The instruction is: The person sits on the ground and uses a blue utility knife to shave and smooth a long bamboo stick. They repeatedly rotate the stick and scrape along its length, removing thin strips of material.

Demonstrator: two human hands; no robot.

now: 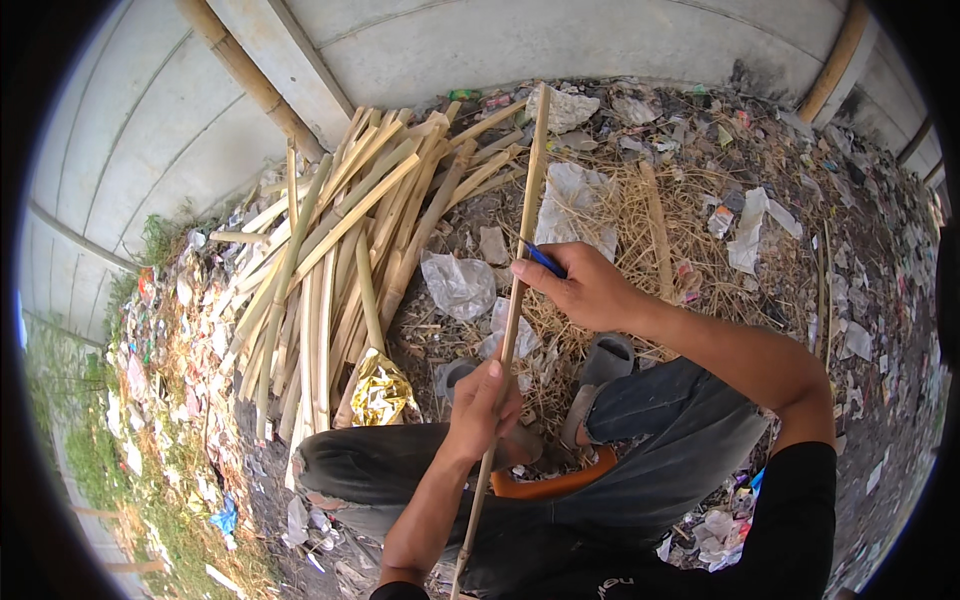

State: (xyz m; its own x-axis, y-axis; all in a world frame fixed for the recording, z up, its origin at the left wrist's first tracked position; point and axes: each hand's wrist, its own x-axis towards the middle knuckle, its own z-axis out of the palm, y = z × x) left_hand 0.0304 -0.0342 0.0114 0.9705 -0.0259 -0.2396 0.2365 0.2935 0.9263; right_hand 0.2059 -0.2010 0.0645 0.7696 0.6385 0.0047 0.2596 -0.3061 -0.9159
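Note:
My left hand (480, 412) is closed round the lower part of a long split bamboo strip (532, 178). The strip stands slanted, running up from my lap past my right hand. Held in my right hand (578, 288) is a slim blue tool (543, 260) with a thin dark tip, which meets the strip at an angle; its exact kind is hard to tell. My right thumb presses at the strip's edge. Left of my hands lies a big pile of split bamboo strips (345, 235), heaped at various angles.
A crumpled gold foil wrapper (380, 388) lies by my knee, and a clear plastic bag (458, 285) lies beyond it. Dry straw (625, 225) and scattered litter cover the ground. A pale panel wall (580, 50) with bamboo poles (250, 75) stands behind. An orange curved object (555, 480) lies between my legs.

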